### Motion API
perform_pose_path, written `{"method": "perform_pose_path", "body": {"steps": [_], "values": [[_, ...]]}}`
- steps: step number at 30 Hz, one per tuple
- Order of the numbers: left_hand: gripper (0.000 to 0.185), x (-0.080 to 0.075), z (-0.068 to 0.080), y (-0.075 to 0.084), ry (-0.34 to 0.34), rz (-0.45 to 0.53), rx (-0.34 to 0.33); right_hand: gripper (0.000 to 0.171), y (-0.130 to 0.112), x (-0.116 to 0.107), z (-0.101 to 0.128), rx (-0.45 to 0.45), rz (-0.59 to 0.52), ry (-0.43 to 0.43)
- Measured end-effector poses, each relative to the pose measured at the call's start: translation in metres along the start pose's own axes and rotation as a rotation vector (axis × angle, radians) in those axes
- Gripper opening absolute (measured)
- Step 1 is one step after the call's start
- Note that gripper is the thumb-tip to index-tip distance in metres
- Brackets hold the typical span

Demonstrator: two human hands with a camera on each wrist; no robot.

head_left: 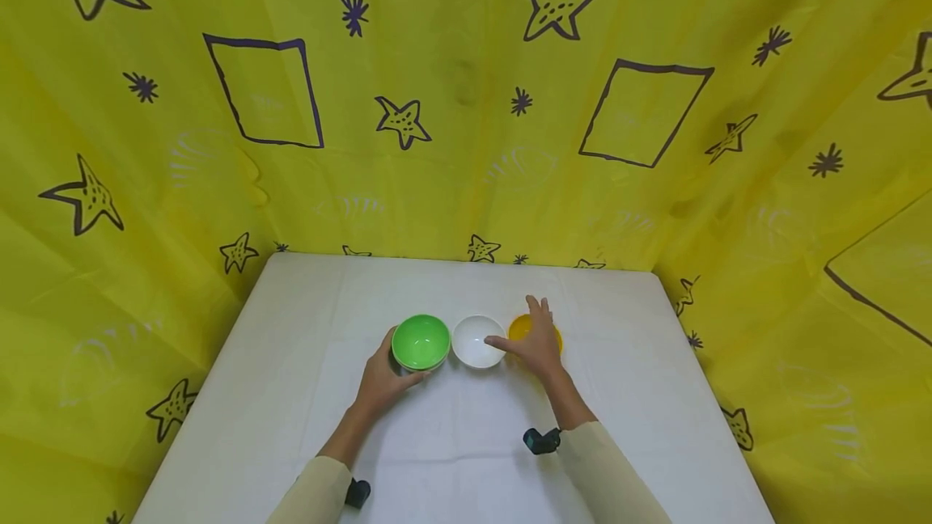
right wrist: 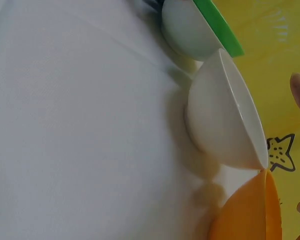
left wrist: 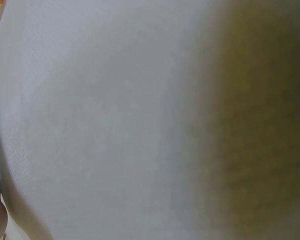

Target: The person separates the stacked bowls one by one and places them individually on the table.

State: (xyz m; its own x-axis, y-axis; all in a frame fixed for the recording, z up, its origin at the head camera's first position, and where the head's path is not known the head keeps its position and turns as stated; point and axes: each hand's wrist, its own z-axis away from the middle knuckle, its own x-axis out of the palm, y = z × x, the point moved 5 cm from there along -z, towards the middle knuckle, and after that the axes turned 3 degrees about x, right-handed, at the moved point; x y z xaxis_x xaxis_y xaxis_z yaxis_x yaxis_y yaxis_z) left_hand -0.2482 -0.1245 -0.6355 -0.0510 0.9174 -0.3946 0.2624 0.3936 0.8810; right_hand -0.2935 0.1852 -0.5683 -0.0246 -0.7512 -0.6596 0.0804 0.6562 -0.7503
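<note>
Mid-table [head_left: 466, 459]: green bowl [head_left: 421, 341], white bowl [head_left: 478, 340], orange bowl [head_left: 535, 328] in a touching row | open cloth all around | left hand [head_left: 383, 382] cups green bowl | right hand [head_left: 535, 344] spread, fingers straight, over orange bowl.

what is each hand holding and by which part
The left hand grips the green bowl by its near outer side. The right hand hovers open over the orange bowl, holding nothing.
</note>
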Motion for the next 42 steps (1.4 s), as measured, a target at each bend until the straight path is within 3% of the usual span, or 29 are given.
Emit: {"method": "perform_pose_path", "body": {"steps": [8,16,26,42], "values": [[0.107,0.0,0.0,0.001,-0.001,-0.015,-0.011,0.121,-0.03,0.017,-0.002,-0.045,-0.035,-0.049],[0.106,0.0,0.001,0.003,-0.005,-0.013,0.001,0.122,-0.054,0.039,-0.001,-0.127,0.002,-0.075],[0.105,-0.001,0.002,0.007,-0.007,-0.024,-0.005,0.126,-0.065,0.067,0.005,-0.204,0.084,-0.129],[0.099,-0.001,0.0,0.008,0.005,-0.038,0.047,0.125,-0.08,0.097,0.015,-0.309,0.169,-0.2]]}}
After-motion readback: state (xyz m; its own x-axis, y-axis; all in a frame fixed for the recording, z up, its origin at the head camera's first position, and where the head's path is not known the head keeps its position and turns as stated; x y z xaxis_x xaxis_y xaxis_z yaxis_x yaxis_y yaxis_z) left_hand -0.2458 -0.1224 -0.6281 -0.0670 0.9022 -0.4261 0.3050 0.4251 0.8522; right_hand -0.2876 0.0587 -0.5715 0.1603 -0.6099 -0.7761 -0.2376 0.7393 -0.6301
